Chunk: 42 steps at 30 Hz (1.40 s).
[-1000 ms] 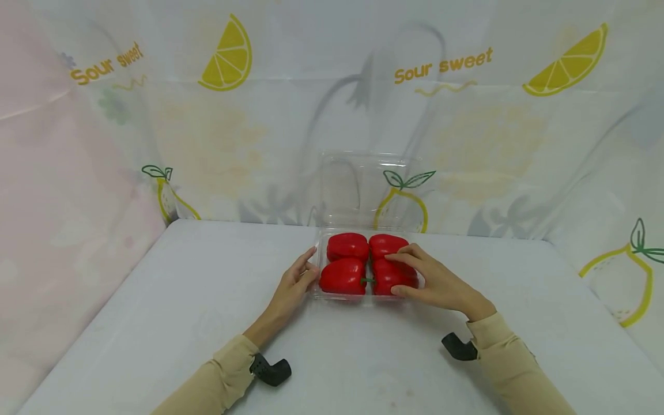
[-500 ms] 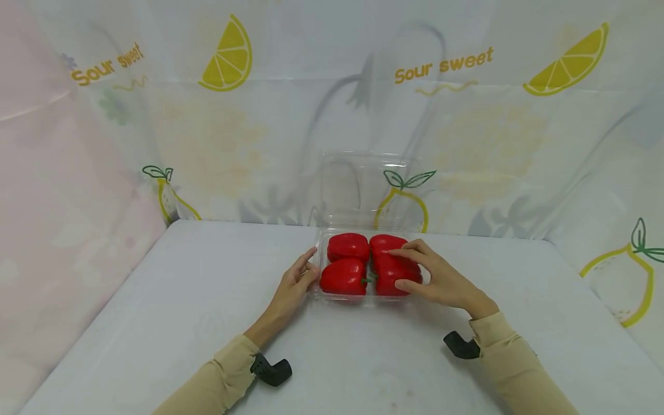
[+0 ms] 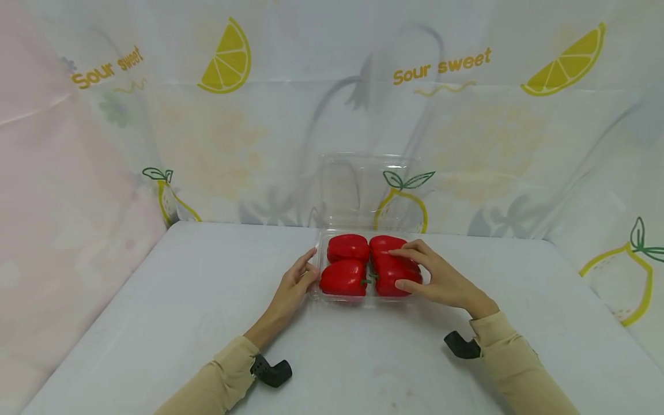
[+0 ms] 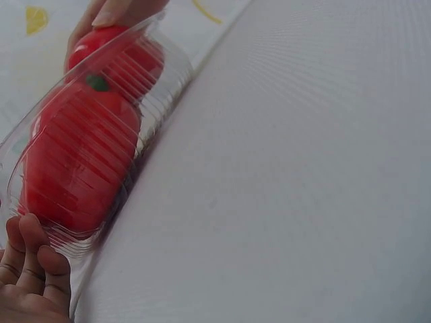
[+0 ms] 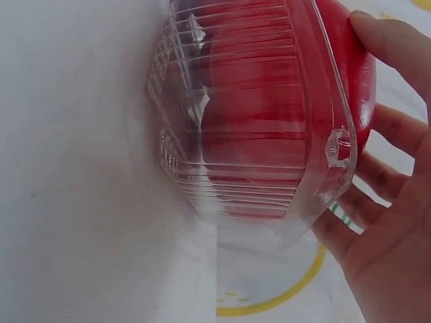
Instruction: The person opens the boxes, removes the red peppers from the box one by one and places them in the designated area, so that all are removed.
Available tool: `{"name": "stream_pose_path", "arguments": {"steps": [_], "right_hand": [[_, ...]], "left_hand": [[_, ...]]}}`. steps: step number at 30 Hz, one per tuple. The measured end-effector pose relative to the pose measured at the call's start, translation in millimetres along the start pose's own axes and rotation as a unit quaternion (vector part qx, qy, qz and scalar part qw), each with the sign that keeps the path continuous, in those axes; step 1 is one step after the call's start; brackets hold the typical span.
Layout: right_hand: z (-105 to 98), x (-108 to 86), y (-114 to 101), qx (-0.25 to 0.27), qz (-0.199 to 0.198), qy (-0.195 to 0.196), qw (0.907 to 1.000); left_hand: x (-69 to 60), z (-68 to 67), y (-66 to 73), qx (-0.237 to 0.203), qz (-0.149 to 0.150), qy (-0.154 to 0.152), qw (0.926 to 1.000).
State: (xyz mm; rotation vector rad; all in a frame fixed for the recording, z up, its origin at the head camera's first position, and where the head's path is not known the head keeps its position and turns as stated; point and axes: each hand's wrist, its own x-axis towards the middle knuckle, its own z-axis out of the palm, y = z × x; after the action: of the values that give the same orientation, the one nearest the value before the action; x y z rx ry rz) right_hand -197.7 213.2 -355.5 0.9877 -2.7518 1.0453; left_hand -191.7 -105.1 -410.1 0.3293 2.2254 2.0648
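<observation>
A clear plastic clamshell box (image 3: 316,292) holds several red bell peppers, with its lid (image 3: 339,190) raised at the back. My left hand (image 3: 293,285) touches the box's left side; in the left wrist view its fingertips (image 4: 34,232) meet the ribbed wall at a corner. With thumb and fingers spread around it, my right hand (image 3: 441,282) holds the front right bell pepper (image 3: 389,274), which sits slightly above the rim in the right wrist view. The front left bell pepper (image 3: 342,278) and the back left bell pepper (image 3: 347,248) lie inside. The back right one is partly covered.
The box stands near the back edge of a white table (image 3: 207,305). Behind it hangs a pale curtain (image 3: 290,132) printed with lemons. Black wrist devices, one (image 3: 272,372) on the left sleeve and one (image 3: 461,346) on the right, stick out above the table.
Since one second ago, my right hand and the front right bell pepper have shifted slightly right and up. Over the last half second both stay nearly still. The left hand has not moved.
</observation>
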Motion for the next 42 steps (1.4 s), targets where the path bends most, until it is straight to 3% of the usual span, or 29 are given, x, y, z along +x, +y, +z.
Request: {"name": "stream_pose_path", "arguments": {"steps": [7, 11, 19, 28, 42], "right_hand": [[-1, -0.1, -2, 0.005, 0.001, -0.001, 1.0], [-3, -0.1, -3, 0.012, 0.003, 0.006, 0.9999], [-6, -1.4, -4, 0.014, 0.002, 0.001, 0.9999], [-9, -1.4, -7, 0.029, 0.012, -0.003, 0.9995], [-15, -0.3, -7, 0.028, -0.001, 0.026, 0.9993]], "left_hand": [[2.2, 0.0, -6.5, 0.001, 0.017, 0.004, 0.9999], [2.1, -0.1, -4.4, -0.001, 0.01, 0.001, 0.9999], [-6.8, 1.3, 19.7, 0.005, 0.005, -0.011, 0.9999], [2.2, -0.2, -4.5, 0.005, 0.012, 0.001, 0.9999], [1.3, 0.7, -4.8, 0.002, 0.022, 0.009, 0.9997]]}}
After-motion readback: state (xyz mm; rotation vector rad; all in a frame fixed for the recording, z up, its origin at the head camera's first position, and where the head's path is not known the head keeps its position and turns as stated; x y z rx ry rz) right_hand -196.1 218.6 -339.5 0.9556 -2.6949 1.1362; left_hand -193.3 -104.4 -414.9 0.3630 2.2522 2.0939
